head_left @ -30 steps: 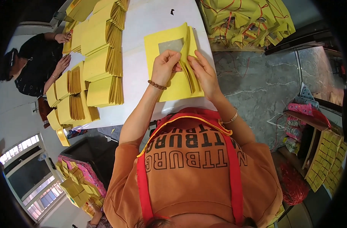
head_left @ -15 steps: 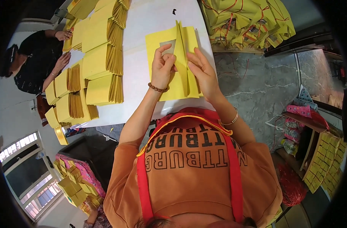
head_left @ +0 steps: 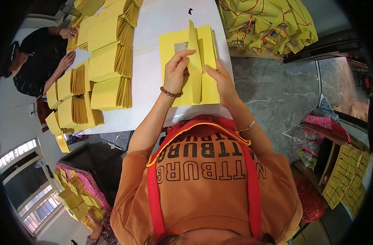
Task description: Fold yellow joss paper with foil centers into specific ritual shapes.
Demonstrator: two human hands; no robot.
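Observation:
A stack of yellow paper sheets [head_left: 209, 43] lies on the white table in front of me, with a small grey rectangle [head_left: 181, 48] showing on its left part. One folded yellow sheet [head_left: 196, 79] stands up along the middle. My left hand [head_left: 177, 73], with a brown bead bracelet, is closed at that sheet's left side; its index finger lies across the sheet and the other fingers curl behind. My right hand [head_left: 224, 83] is at the stack's right edge, thumb over the paper and fingers stretched out apart from it.
Rows of folded yellow paper bundles [head_left: 106, 61] cover the table's left side. A person in black [head_left: 37, 65] works beyond them. Yellow bundles tied with red string [head_left: 272, 24] lie at the far right. Another person's hand [head_left: 94, 220] touches yellow packs at lower left.
The standing sheet has tipped slightly left. My left index finger has straightened across it. My right hand has moved from the standing sheet toward the stack's right edge.

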